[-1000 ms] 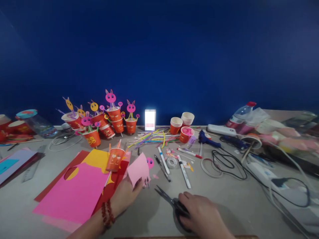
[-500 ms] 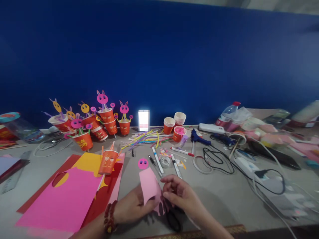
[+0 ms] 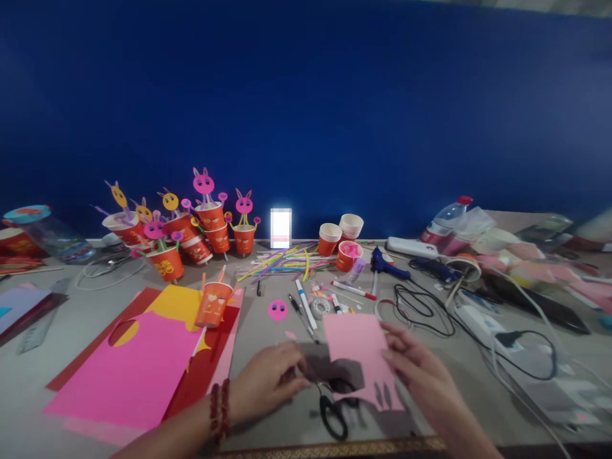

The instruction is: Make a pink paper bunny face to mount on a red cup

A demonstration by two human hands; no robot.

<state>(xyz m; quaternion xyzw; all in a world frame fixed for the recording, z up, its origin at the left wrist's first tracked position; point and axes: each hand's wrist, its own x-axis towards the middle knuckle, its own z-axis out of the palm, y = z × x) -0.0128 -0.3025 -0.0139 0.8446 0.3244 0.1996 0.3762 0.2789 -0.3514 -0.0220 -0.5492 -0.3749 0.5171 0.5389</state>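
Note:
My right hand pinches the right edge of a light pink paper sheet, which has a large cut-out in its lower left and two narrow slots near its bottom. My left hand is closed, thumb and fingers drawn together; what they hold, if anything, is hidden. Black-handled scissors are just right of its fingertips, blades pointing toward them; I cannot tell whether they touch. Beyond that hand lie a small pink scrap and a magenta disc with two eyes.
Coloured paper sheets and an orange-red cup lie left. Decorated cups stand behind. Pipe cleaners, markers and tape lie mid-table. A blue glue gun, cables and a power strip are right.
My left hand has come off the pink paper. My right hand has moved right with the sheet, spreading it flatter to view. The small pink scrap now shows on the table.

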